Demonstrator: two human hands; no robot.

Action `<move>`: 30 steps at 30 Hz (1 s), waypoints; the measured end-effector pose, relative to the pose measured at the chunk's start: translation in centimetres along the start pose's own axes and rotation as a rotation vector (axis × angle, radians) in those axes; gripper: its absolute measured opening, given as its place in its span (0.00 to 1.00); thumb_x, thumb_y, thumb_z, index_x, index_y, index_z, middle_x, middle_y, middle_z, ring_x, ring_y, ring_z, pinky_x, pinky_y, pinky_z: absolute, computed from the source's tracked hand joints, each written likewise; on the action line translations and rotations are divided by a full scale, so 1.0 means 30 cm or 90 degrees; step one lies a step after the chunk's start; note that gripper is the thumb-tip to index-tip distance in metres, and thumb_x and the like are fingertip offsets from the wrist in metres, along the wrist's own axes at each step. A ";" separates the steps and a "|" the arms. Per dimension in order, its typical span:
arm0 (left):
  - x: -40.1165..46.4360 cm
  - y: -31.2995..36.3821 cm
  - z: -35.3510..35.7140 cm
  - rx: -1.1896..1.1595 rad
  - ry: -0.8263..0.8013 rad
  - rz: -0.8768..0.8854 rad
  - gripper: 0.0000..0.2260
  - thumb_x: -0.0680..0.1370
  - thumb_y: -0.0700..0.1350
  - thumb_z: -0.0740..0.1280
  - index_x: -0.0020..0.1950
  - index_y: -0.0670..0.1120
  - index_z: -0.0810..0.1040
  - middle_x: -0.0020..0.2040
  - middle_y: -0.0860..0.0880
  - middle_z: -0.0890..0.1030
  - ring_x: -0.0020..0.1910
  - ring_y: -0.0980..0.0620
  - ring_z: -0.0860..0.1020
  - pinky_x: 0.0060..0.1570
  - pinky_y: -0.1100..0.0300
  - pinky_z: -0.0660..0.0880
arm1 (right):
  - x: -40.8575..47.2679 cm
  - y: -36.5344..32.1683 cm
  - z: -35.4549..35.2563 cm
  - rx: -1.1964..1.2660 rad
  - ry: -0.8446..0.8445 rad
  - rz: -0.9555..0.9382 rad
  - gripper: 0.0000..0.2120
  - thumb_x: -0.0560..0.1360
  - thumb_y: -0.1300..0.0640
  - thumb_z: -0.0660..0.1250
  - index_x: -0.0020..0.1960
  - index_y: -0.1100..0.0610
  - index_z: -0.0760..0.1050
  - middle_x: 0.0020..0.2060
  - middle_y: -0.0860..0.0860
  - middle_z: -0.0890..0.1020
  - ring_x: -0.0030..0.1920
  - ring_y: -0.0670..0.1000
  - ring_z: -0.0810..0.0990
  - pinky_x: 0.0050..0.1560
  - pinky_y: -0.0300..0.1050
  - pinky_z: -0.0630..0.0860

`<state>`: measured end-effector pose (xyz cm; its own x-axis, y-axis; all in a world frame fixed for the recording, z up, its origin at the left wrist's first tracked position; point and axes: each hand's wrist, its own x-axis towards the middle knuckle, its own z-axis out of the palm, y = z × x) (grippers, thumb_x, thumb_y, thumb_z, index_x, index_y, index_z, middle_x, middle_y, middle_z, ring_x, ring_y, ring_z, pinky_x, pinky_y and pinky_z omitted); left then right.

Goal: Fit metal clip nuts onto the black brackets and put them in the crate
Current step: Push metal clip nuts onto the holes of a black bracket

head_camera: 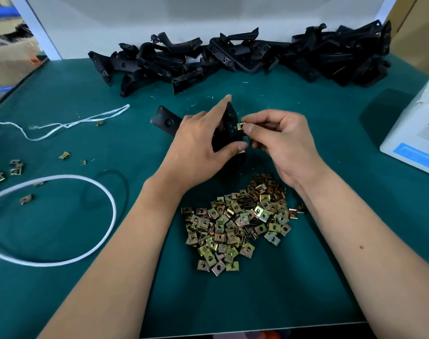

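Clip nut [240, 126] sits pinched between your right hand's [282, 145] thumb and fingertips, touching the edge of the black bracket [230, 128] — which your left hand [198, 140] grips upright above the green mat [86, 289]. Loose clip nuts [238, 223] lie heaped just below your wrists; more brackets [233, 59] are piled along the far edge.

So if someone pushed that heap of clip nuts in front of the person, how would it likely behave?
The heap of clip nuts would probably spread and scatter, not slide as one: the pieces lie loose, and strays already dot the green mat. Each looks like thin folded metal, so likely light and stiff. Being flat, they should not roll.
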<state>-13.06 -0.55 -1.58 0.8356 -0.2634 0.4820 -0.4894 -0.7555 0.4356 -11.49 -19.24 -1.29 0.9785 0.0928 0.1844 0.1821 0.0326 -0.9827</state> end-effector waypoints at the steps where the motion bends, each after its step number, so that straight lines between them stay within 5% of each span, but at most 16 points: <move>1: 0.000 0.000 0.000 -0.001 0.001 0.002 0.39 0.77 0.60 0.70 0.81 0.42 0.62 0.62 0.47 0.83 0.63 0.45 0.80 0.66 0.43 0.73 | 0.000 -0.001 -0.001 0.002 0.000 0.000 0.07 0.74 0.66 0.75 0.46 0.55 0.86 0.38 0.51 0.87 0.35 0.47 0.79 0.40 0.40 0.78; 9: -0.007 -0.005 -0.009 -0.056 -0.013 -0.010 0.40 0.77 0.61 0.71 0.82 0.45 0.60 0.56 0.49 0.86 0.57 0.48 0.83 0.60 0.47 0.77 | -0.004 0.004 0.003 0.069 -0.007 0.048 0.06 0.75 0.64 0.74 0.48 0.55 0.87 0.46 0.56 0.87 0.52 0.58 0.85 0.54 0.54 0.82; 13: 0.000 0.004 -0.007 -0.067 -0.021 -0.027 0.45 0.71 0.69 0.66 0.83 0.48 0.60 0.51 0.43 0.86 0.52 0.44 0.83 0.58 0.45 0.78 | -0.003 -0.001 0.003 0.069 0.014 0.028 0.10 0.74 0.68 0.74 0.53 0.57 0.83 0.39 0.51 0.84 0.43 0.49 0.82 0.45 0.42 0.79; 19: 0.005 0.007 0.006 -0.080 -0.009 -0.004 0.44 0.72 0.63 0.74 0.82 0.48 0.62 0.43 0.44 0.84 0.45 0.45 0.82 0.54 0.46 0.78 | -0.009 -0.009 0.009 0.051 -0.023 0.018 0.11 0.73 0.69 0.74 0.52 0.57 0.79 0.34 0.50 0.80 0.36 0.47 0.76 0.45 0.45 0.75; 27: -0.001 -0.006 0.008 -0.083 0.013 -0.039 0.41 0.73 0.64 0.73 0.80 0.48 0.66 0.47 0.46 0.86 0.50 0.47 0.84 0.56 0.47 0.79 | -0.004 -0.005 0.002 -0.045 -0.007 -0.022 0.07 0.76 0.61 0.74 0.53 0.54 0.82 0.41 0.50 0.87 0.45 0.48 0.84 0.49 0.43 0.78; 30: -0.002 -0.016 0.009 -0.091 0.050 -0.112 0.32 0.73 0.67 0.71 0.66 0.45 0.75 0.42 0.50 0.86 0.43 0.49 0.84 0.47 0.46 0.79 | -0.003 -0.003 -0.006 -0.155 -0.039 -0.021 0.06 0.78 0.59 0.71 0.54 0.52 0.83 0.45 0.50 0.88 0.49 0.47 0.86 0.48 0.42 0.80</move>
<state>-12.79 -0.34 -2.04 0.8919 -0.0831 0.4445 -0.3730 -0.6910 0.6192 -11.57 -19.41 -1.23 0.9653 0.1557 0.2095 0.2388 -0.2028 -0.9497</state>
